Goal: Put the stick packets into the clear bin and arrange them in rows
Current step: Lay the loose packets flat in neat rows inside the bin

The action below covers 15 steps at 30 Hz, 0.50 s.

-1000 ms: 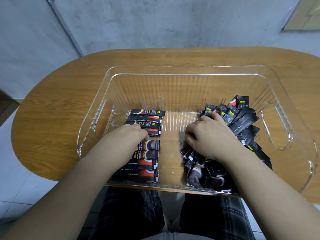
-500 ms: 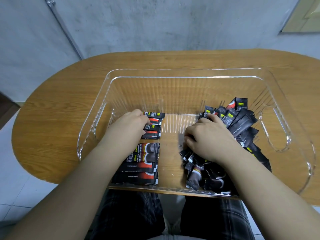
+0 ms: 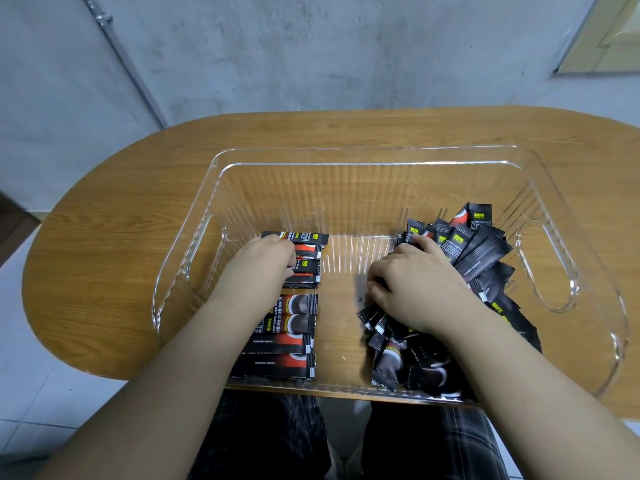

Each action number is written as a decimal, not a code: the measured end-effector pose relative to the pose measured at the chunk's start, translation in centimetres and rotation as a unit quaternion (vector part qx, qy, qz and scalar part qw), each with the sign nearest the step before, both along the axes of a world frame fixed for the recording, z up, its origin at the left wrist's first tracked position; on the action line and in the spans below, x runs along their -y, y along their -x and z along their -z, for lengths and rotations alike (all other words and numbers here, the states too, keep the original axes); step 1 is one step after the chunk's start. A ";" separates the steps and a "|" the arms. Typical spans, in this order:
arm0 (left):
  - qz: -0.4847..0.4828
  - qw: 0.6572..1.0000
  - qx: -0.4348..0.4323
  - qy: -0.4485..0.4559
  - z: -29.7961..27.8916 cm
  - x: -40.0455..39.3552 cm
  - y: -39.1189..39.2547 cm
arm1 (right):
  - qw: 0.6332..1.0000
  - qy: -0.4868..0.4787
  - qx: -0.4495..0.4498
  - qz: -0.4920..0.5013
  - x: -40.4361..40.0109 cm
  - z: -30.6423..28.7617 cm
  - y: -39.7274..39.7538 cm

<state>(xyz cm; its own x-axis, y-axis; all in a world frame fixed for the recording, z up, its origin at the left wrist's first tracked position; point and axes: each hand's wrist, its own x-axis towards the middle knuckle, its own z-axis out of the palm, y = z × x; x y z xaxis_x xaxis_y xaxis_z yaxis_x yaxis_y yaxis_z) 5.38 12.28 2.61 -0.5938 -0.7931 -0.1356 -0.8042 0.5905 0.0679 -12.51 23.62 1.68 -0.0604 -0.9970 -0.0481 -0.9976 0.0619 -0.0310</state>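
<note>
Hands, two, in one clear bin [image 3: 381,157]: left hand [image 3: 263,261] fingers curled on rowed packets [image 3: 304,268], right hand [image 3: 412,285] on the heap [image 3: 485,258].

Clear bin [image 3: 363,157] on table [image 3: 114,216], rowed packets [image 3: 280,344] inside left, loose packets [image 3: 485,258] inside right

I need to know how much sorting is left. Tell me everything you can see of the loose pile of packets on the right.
The loose pile of stick packets fills the clear bin's right side: glossy black sachets with red and yellow print, jumbled and overlapping, some leaning on the right wall. The right hand lies on it, fingers curled into the packets.
</note>
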 end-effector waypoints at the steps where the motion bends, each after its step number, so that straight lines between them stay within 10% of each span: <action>1: -0.001 1.000 -0.005 0.009 0.0 0.0 0.0 | 1.000 0.000 0.000 0.000 0.0 0.0 0.0; 15: 0.004 1.000 -0.008 0.023 0.2 -0.2 -0.5 | 1.000 -0.005 -0.002 0.000 0.0 -0.1 0.0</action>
<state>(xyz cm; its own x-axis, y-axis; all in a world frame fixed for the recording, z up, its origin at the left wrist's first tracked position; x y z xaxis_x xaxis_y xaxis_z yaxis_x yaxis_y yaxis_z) 5.90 12.52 2.39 -0.6018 -0.7936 -0.0898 -0.7986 0.5994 0.0542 -12.49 23.58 1.74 -0.0611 -0.9965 -0.0571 -0.9977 0.0626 -0.0260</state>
